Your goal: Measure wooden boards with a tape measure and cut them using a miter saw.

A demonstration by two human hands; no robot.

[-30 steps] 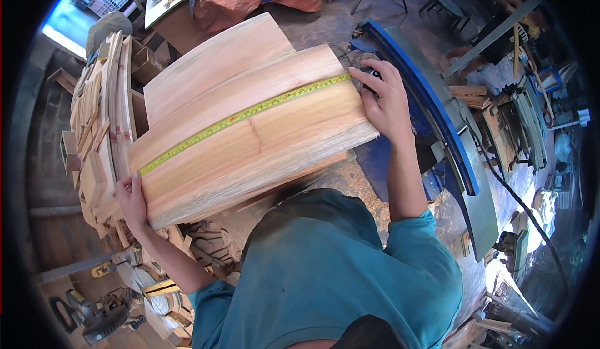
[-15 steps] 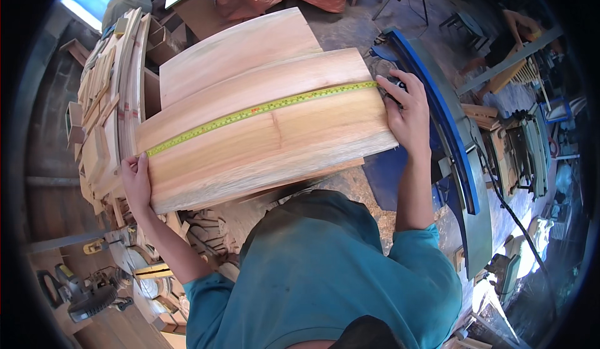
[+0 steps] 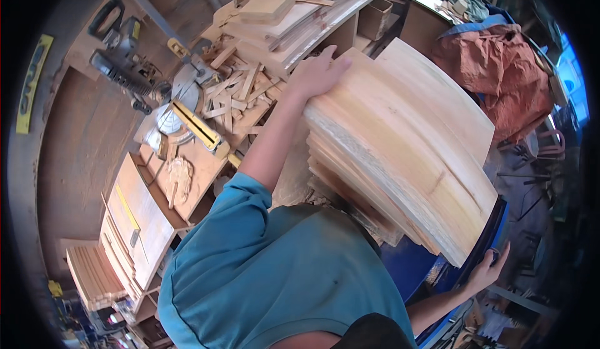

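Note:
A wide pale wooden board lies tilted across the view, on top of a stack of similar boards. My left hand is closed over the board's left end, thumb on the upper face and fingers past the edge. Beyond the board's right end, apart from it, my right hand is curled around a small dark tape measure, mostly hidden by the fingers. No yellow blade shows across the wood. Another pale board lies just behind the first one.
A blue-edged machine table stands beside the board's right end. At the left are a mitre saw, a heap of wood offcuts and a bench with stacked strips. A reddish tarp covers something at the back right.
My view has swung left, so the board now slants down to the right. The yellow tape blade no longer stretches over it. My right hand has come off the board's right end.

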